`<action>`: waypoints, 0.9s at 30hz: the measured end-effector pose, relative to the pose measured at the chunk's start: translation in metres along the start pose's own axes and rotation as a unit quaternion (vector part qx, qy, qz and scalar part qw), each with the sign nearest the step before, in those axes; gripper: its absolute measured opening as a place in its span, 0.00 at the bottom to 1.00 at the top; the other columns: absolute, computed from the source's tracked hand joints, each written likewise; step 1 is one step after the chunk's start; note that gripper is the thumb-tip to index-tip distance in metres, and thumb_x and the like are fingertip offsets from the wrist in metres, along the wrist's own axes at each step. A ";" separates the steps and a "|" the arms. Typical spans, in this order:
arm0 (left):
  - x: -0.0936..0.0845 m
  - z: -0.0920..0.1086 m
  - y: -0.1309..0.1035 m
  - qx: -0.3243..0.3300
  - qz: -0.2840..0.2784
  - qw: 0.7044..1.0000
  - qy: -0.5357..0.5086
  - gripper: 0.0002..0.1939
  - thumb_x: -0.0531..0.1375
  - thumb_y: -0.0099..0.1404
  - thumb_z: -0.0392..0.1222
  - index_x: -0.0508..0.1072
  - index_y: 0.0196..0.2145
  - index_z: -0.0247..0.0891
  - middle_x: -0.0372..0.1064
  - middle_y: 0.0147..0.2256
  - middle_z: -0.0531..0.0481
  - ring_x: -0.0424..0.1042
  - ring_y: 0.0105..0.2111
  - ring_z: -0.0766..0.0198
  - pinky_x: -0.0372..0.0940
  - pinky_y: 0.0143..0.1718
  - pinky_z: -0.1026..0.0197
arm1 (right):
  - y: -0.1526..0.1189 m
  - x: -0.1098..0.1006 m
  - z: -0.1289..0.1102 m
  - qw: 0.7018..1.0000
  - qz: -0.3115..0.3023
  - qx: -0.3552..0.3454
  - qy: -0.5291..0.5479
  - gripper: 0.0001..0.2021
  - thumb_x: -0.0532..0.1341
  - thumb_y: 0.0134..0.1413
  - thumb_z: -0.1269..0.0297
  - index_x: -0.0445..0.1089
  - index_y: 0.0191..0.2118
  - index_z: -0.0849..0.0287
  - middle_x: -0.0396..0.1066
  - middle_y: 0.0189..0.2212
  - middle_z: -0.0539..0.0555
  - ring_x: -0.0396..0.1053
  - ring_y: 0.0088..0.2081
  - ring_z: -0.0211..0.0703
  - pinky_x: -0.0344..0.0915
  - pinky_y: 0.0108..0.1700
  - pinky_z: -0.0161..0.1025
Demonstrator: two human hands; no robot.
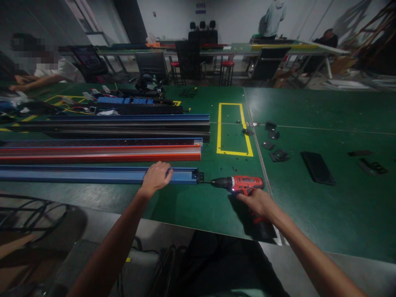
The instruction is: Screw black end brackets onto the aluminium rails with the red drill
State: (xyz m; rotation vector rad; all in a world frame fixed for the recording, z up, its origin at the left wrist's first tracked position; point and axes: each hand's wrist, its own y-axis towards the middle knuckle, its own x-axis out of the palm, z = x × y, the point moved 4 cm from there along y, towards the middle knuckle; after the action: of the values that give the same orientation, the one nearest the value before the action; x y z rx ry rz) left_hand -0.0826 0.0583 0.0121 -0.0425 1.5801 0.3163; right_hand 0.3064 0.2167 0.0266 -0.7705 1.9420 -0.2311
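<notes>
A long blue rail [108, 175] lies along the near side of the green table [188, 206]. My left hand [157, 176] is wrapped over it near its right end, fingers on the far edge. A small black end piece [201, 177] sits at the rail's right end. My right hand [256, 202] grips a red and black power drill [247, 182] by its handle. The drill points left, and its long bit meets the black end piece. A small light glows on the drill.
Behind the blue rail lie a red rail [123, 153] and several dark rails [139, 130]. Small screws lie around a yellow taped rectangle [219, 128]. Black plates [317, 167] rest at the right. A person [46, 70] sits at the far left.
</notes>
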 end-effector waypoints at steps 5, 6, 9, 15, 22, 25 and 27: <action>0.000 0.000 0.000 0.006 -0.003 1.000 0.007 0.17 0.49 0.75 0.47 0.75 0.40 0.38 0.77 0.38 0.38 0.72 0.43 0.45 0.67 0.46 0.47 | 0.001 0.001 0.001 1.000 -0.005 0.008 -0.011 0.16 0.62 0.56 0.48 0.73 0.28 0.56 0.75 0.24 0.56 0.71 0.27 0.47 0.63 0.31 0.42; 0.000 0.000 0.000 0.006 -0.003 1.000 0.007 0.18 0.49 0.75 0.47 0.75 0.40 0.38 0.77 0.39 0.38 0.72 0.43 0.45 0.67 0.46 0.47 | 0.001 0.001 0.002 1.000 -0.004 0.007 -0.012 0.16 0.62 0.56 0.48 0.73 0.28 0.56 0.74 0.24 0.56 0.71 0.27 0.47 0.63 0.31 0.42; 0.001 0.000 0.000 0.002 -0.001 1.000 0.007 0.17 0.49 0.75 0.47 0.76 0.40 0.38 0.77 0.39 0.38 0.72 0.43 0.45 0.67 0.46 0.47 | 0.002 0.002 0.003 1.000 0.001 -0.002 -0.012 0.16 0.62 0.56 0.48 0.73 0.28 0.55 0.73 0.23 0.55 0.70 0.26 0.46 0.62 0.30 0.42; 0.001 -0.001 -0.001 0.001 0.009 1.000 0.013 0.16 0.50 0.74 0.48 0.76 0.40 0.41 0.77 0.39 0.40 0.73 0.43 0.48 0.68 0.46 0.49 | 0.001 0.004 0.003 1.000 -0.009 0.009 -0.002 0.16 0.63 0.58 0.48 0.72 0.29 0.55 0.74 0.24 0.54 0.69 0.26 0.44 0.63 0.30 0.41; 0.000 0.000 0.000 0.005 -0.001 1.000 0.008 0.17 0.49 0.75 0.47 0.75 0.40 0.40 0.76 0.38 0.39 0.73 0.43 0.46 0.67 0.46 0.47 | 0.002 0.003 0.003 1.000 0.000 0.005 -0.005 0.17 0.63 0.56 0.46 0.73 0.29 0.55 0.74 0.24 0.54 0.69 0.26 0.45 0.63 0.31 0.42; 0.000 0.000 0.000 0.002 -0.003 1.000 0.007 0.17 0.49 0.75 0.47 0.75 0.40 0.39 0.76 0.38 0.38 0.73 0.43 0.46 0.67 0.46 0.47 | 0.000 0.001 0.002 1.000 -0.003 0.005 -0.005 0.16 0.62 0.56 0.48 0.72 0.28 0.55 0.74 0.25 0.55 0.70 0.27 0.46 0.63 0.31 0.42; -0.001 0.001 0.000 0.001 -0.004 1.000 0.006 0.17 0.49 0.75 0.47 0.75 0.40 0.39 0.76 0.38 0.39 0.72 0.42 0.46 0.67 0.45 0.47 | -0.001 0.001 0.001 1.000 -0.008 0.009 -0.008 0.16 0.61 0.57 0.48 0.72 0.28 0.55 0.74 0.25 0.55 0.71 0.27 0.47 0.63 0.31 0.42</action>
State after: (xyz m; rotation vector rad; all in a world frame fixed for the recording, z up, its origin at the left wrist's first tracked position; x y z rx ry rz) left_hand -0.0819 0.0582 0.0131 -0.0485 1.5923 0.3095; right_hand 0.3076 0.2158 0.0257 -0.7729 1.9172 -0.2514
